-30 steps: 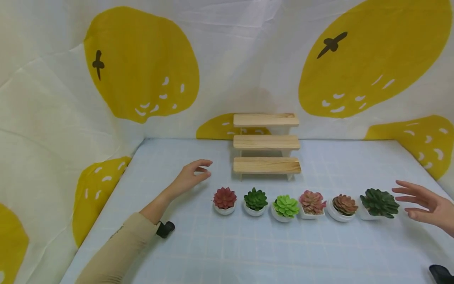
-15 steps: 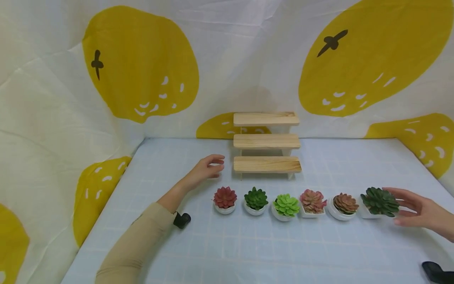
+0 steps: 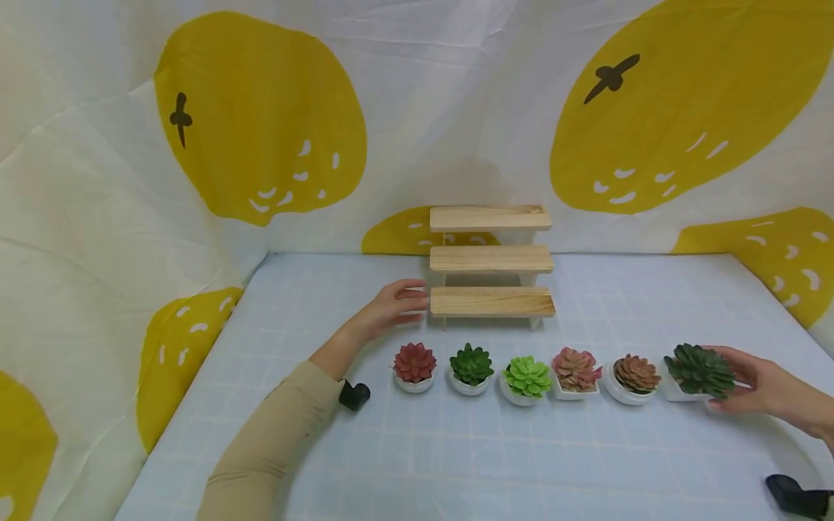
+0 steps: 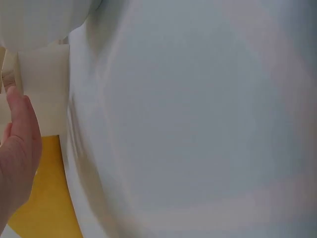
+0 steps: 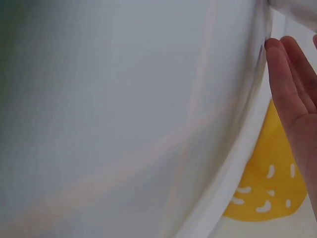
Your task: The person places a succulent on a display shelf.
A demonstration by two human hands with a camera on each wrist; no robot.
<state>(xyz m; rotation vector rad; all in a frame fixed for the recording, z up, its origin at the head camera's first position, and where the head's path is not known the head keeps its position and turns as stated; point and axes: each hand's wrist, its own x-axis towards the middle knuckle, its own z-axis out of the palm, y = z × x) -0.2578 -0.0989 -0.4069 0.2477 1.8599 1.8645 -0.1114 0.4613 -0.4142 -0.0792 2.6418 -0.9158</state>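
Dark green succulent [image 3: 700, 370]: seen in its white pot [image 3: 679, 391], in front and to the right of the stepped wooden shelf [image 3: 491, 258], at the right end of a row.
Right hand [image 3: 759, 383]: placed around the plant's outer side, farther right of the shelf, with fingers partly hidden by leaves; whether the pot is grasped or merely bracketed cannot be told.
Left hand [image 3: 394, 304]: held beside the left end of the shelf's lowest board [image 3: 491, 302], fingers extended, nothing gripped; contact cannot be judged.
Rest of the row: brown [image 3: 636, 373], pink [image 3: 577, 369], light green [image 3: 528, 376], mid-green [image 3: 472, 363] and red succulents [image 3: 414, 362] are lined up in front of the shelf.
Pots so far: all six are stood on the blue cloth [image 3: 456, 463] before the shelf; none is seen raised or set on its boards, so the handling is judged barely begun, nearly all of it left.
Curtain [image 3: 449, 108]: hung behind the shelf, printed with yellow fruit.
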